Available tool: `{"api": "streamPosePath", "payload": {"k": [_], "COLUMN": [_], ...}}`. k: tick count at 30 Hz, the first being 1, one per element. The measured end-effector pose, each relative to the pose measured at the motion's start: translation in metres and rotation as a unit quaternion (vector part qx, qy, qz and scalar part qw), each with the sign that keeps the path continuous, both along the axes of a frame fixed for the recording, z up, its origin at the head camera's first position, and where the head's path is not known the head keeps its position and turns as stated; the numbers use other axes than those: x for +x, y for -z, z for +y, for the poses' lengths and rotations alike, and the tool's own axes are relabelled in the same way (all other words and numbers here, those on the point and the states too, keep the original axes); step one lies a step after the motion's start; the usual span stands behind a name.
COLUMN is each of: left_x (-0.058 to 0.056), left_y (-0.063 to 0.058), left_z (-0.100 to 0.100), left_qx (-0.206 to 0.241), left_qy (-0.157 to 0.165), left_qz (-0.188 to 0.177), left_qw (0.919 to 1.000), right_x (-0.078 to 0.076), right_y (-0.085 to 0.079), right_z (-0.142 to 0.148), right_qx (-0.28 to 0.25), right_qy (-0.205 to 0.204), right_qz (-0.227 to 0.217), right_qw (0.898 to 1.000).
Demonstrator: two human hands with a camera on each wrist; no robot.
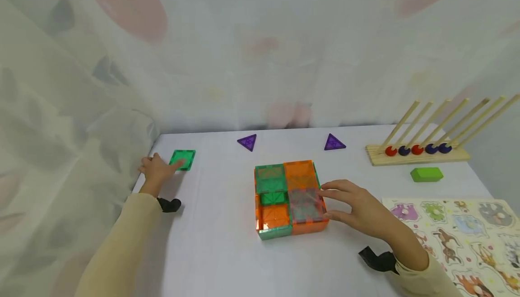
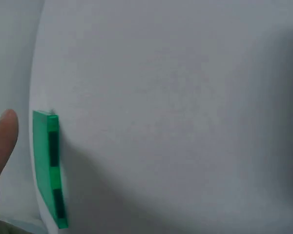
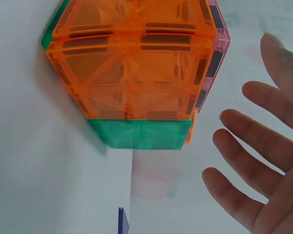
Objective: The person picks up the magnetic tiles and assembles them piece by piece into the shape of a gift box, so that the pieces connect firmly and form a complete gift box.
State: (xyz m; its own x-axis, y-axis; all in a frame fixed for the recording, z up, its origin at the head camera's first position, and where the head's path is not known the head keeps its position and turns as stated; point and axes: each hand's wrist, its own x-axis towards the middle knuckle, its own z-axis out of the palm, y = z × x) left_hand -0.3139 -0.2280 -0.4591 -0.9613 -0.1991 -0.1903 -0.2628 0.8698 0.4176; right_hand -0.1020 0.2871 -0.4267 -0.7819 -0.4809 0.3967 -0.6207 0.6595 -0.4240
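A block of see-through magnetic tiles (image 1: 300, 175) in orange, green and pink stands mid-table. Its top has an opening at the near left, through which orange and green tiles show. Beside its right edge is my right hand (image 1: 359, 209), fingers spread and extended toward the pink top tile; the right wrist view shows a gap between the fingers and the block. At the table's left edge, my left hand (image 1: 157, 170) reaches over a green square tile (image 1: 188, 154), one finger overlapping it. In the left wrist view, a fingertip (image 2: 9, 124) appears beside that green tile (image 2: 48, 170).
Two purple triangle tiles (image 1: 248, 142) (image 1: 334, 142) lie toward the back. At the right are a wooden peg rack (image 1: 418, 158) with red and blue beads, a light green block (image 1: 426, 174) and an animal puzzle board (image 1: 457, 211). A pale curtain (image 1: 227, 62) hangs behind the table.
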Motion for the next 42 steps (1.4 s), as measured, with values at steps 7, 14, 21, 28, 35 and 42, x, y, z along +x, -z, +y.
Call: {"api": "streamPosePath", "payload": {"k": [7, 14, 21, 28, 35, 42], "left_x": [-0.008, 0.005, 0.053, 0.083, 0.088, 0.096], "left_y": [0.006, -0.009, -0.013, -0.008, -0.010, -0.011], "left_z": [0.014, 0.038, 0.058, 0.069, 0.068, 0.060], "left_qx": [-0.071, -0.128, -0.197, -0.243, -0.295, -0.302], "left_qy": [0.038, 0.121, 0.241, 0.264, 0.265, 0.267], "left_qz": [-0.014, -0.082, -0.025, 0.086, 0.055, 0.025], "left_qw": [0.9966, 0.9810, 0.9500, 0.9294, 0.9164, 0.9147], "right_x": [0.002, 0.002, 0.001, 0.002, 0.003, 0.001], "right_y": [-0.001, -0.001, -0.003, -0.006, -0.005, -0.003], "right_z": [0.002, 0.004, 0.001, 0.000, 0.001, 0.002], "right_qx": [0.000, 0.001, 0.016, 0.024, 0.016, 0.014], "right_qy": [0.002, 0.005, -0.007, 0.015, 0.030, 0.026], "right_qz": [-0.007, -0.034, -0.058, -0.063, -0.057, -0.022], "right_qw": [1.000, 0.999, 0.998, 0.998, 0.998, 0.999]}}
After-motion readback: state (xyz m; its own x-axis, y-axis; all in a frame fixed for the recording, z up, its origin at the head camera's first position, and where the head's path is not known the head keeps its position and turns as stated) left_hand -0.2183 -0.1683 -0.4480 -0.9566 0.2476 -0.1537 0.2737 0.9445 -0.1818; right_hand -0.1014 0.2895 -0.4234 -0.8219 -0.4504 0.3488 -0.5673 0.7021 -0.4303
